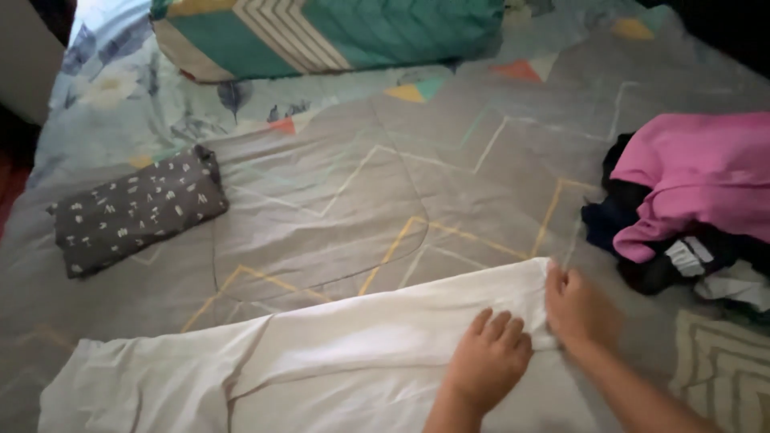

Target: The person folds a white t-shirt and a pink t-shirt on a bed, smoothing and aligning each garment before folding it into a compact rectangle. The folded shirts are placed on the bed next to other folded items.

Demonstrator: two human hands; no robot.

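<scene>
A long white garment (pixel 321 353) lies flat across the near part of a bed with a grey patterned cover (pixel 417 168). My left hand (pixel 488 358) rests palm down on the white cloth near its right end, fingers spread slightly. My right hand (pixel 576 309) pinches the right end of the same white garment at its upper corner, fingers closed on the fabric.
A folded dark grey cloth with small white marks (pixel 136 210) lies at the left. A pile of clothes, pink on top (pixel 698 180) with black and white pieces beneath, sits at the right. A teal, white and yellow pillow (pixel 321 32) lies at the far edge.
</scene>
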